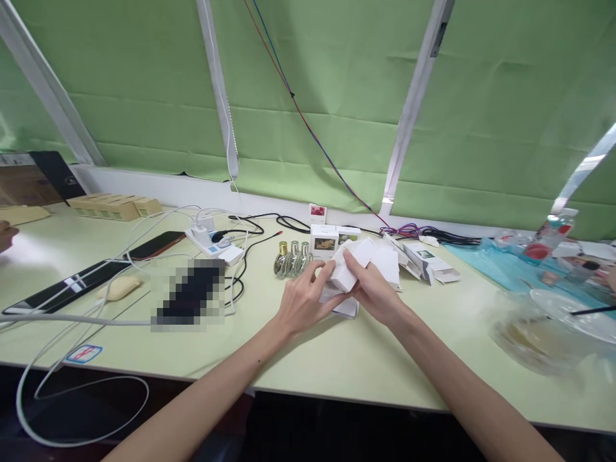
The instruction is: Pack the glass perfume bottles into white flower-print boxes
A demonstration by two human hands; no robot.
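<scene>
Between both hands, above the table, is a small white cardboard box (344,274), tilted. My left hand (307,296) grips its left side, and my right hand (374,292) holds it from the right with the thumb on top. Just left of the hands stand several small glass bottles (292,260) with gold and silver caps. Behind the box are white boxes with printed pictures (324,241). To the right lie flattened or open white cartons (426,260). Another white piece lies under the hands, partly hidden.
A power strip (208,240) with white cables stands left, near a blurred-out dark device (192,295). Yellow boxes (113,206) line the back left. At right are a clear plastic bowl (534,340), a bottle (553,234) and blue plastic sheeting (486,260). Parts of other people's hands show at both edges.
</scene>
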